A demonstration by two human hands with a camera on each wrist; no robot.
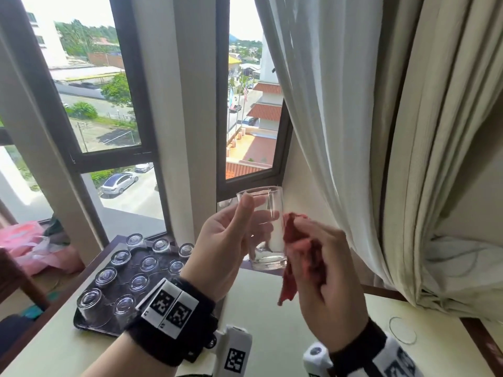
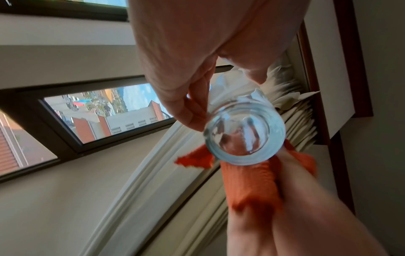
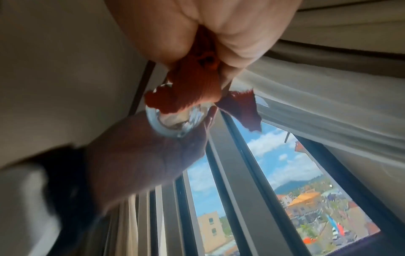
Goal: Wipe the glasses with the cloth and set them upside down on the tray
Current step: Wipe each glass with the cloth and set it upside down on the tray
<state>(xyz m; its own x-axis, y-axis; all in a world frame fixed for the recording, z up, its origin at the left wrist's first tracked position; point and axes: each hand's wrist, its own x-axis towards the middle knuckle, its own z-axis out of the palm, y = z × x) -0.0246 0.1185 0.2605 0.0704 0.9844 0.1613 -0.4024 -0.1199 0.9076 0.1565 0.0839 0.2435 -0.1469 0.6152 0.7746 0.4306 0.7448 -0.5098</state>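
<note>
My left hand (image 1: 239, 229) grips a clear glass (image 1: 268, 229) upright in the air in front of the window, thumb on the near side and fingers showing through the glass. My right hand (image 1: 318, 257) holds a crumpled red cloth (image 1: 295, 248) against the glass's right side. The left wrist view looks at the thick base of the glass (image 2: 244, 135) with the cloth (image 2: 252, 183) beside it. In the right wrist view the cloth (image 3: 192, 91) bulges from my closed fingers over the glass (image 3: 173, 124). A dark tray (image 1: 89, 326) lies at lower left, carrying several glasses upside down (image 1: 139, 282).
A cream table (image 1: 258, 317) lies under my hands, with a round cable hole (image 1: 402, 330) at right. White and beige curtains (image 1: 367, 131) hang close on the right. The dark window frame (image 1: 136, 91) is ahead. Pink bags (image 1: 30, 246) sit on the far left.
</note>
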